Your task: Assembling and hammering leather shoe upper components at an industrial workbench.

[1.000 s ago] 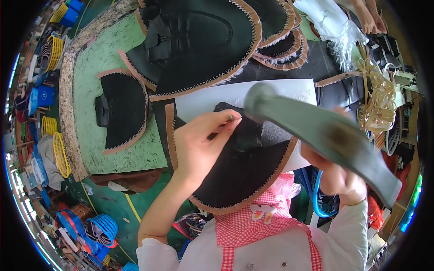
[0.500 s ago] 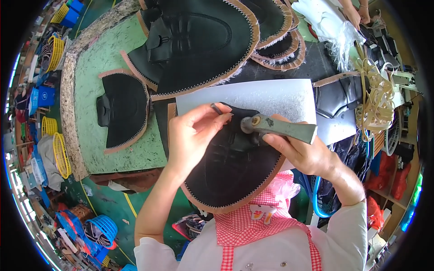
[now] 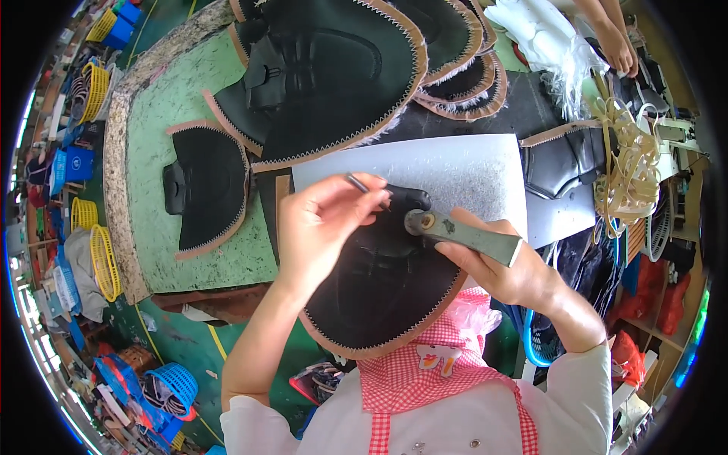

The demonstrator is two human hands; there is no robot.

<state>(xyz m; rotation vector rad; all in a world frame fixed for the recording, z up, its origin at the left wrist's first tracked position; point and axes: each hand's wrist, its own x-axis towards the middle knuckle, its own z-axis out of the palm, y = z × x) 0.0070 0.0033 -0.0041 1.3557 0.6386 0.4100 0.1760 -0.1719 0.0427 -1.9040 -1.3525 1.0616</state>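
A thin dark metal punch (image 3: 355, 181) is pinched between the thumb and fingers of my left hand (image 3: 315, 224), tilted above a black leather shoe upper (image 3: 390, 292). My right hand (image 3: 506, 267) is wrapped round a hammer (image 3: 474, 236); its round face points left, close to the punch but apart from it. The upper has a brown edge with zigzag stitching. It lies partly on a pale, scuffed board (image 3: 481, 171), and its near edge reaches over the table's front toward my red checked apron (image 3: 417, 371). The hammer handle is mostly hidden under my right hand.
Several stacked black uppers (image 3: 326, 91) lie beyond the board. Another upper (image 3: 208, 186) rests on the green tabletop (image 3: 148, 262) at left. To the right are a further black piece (image 3: 565, 163) and tangled beige straps (image 3: 626, 167). Another person's hand (image 3: 618, 49) is at far right.
My hands, the punch and the hammer have shifted slightly left. The hammer head sits a little lower. At far right the other person's hands have moved right and nearer.
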